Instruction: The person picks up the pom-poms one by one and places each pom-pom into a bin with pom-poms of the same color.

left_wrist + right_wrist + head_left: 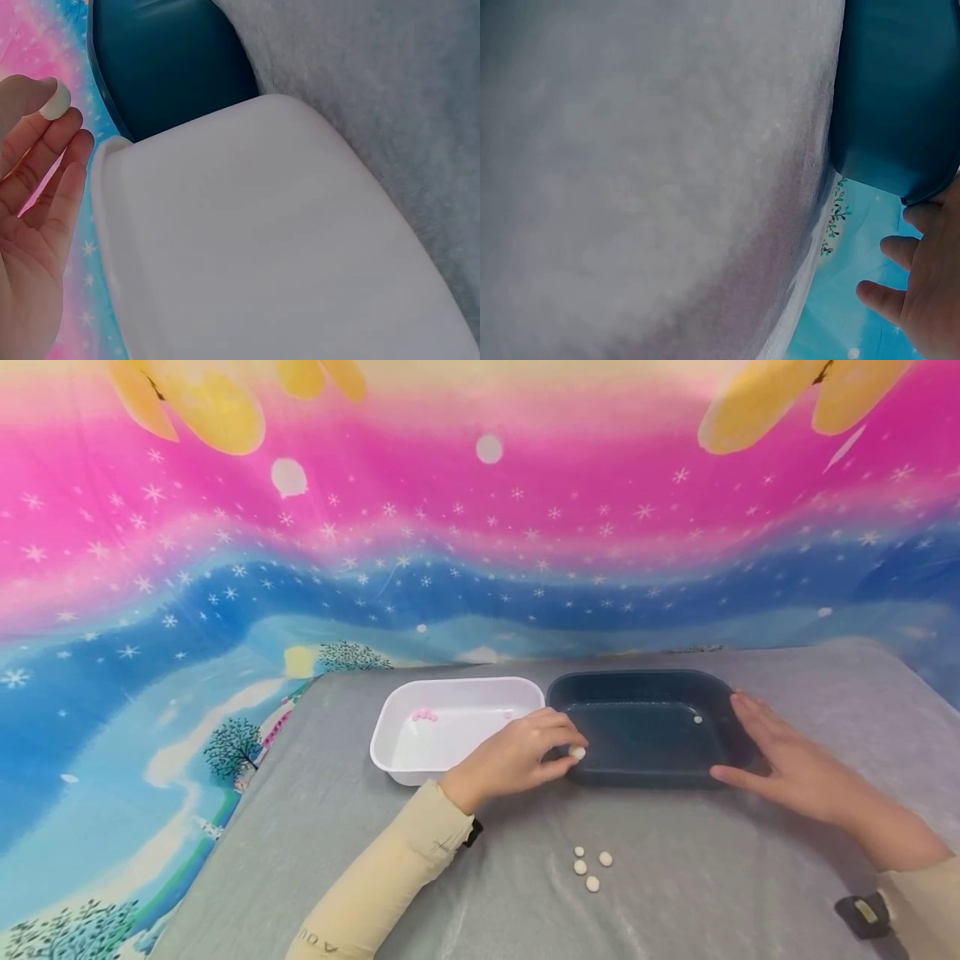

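Note:
My left hand (517,752) pinches a small white ball (577,752) between thumb and fingertips, above the near left corner of the dark blue tray (637,777). In the left wrist view the same ball (56,101) shows between thumb and index finger. My right hand (787,768) lies with spread, fairly straight fingers against the right end of the dark tray. One white ball (697,720) sits inside that tray toward the right. Left of it stands a white tray (384,739) with several small pink balls (424,715) in it, partly hidden by my left hand.
Several loose white balls (592,884) lie on the grey cloth (675,877) in front of the dark tray. A colourful printed backdrop (480,527) rises behind the table. Both trays stand side by side, close to the table's back edge.

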`<state>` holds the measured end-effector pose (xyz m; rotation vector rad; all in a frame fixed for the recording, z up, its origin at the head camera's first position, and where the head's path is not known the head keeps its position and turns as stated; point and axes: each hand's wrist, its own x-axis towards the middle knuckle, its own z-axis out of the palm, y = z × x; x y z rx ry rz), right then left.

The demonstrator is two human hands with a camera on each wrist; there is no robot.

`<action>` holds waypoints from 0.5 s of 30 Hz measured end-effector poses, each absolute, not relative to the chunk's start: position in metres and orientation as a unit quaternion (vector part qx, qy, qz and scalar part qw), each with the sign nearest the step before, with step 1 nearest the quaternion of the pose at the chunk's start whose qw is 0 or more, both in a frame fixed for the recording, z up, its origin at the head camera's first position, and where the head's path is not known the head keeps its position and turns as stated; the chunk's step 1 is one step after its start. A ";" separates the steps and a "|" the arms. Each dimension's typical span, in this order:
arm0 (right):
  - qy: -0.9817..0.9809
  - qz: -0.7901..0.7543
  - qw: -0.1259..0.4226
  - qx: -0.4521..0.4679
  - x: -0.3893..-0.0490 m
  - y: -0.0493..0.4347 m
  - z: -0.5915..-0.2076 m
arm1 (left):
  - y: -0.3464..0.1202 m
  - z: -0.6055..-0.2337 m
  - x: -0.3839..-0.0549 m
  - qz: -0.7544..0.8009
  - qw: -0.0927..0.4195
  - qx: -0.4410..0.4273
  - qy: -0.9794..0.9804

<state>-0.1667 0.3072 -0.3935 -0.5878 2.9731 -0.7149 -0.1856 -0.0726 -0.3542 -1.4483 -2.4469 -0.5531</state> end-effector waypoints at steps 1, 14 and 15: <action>0.955 -0.228 0.014 -0.190 -0.167 0.307 -0.393 | -0.072 -0.354 -0.187 -0.191 0.120 -0.493 -0.840; 0.956 -0.229 0.017 -0.183 -0.167 0.307 -0.393 | -0.068 -0.361 -0.197 -0.233 0.128 -0.453 -0.851; 0.956 -0.230 0.017 -0.183 -0.167 0.308 -0.394 | -0.068 -0.362 -0.198 -0.233 0.130 -0.450 -0.852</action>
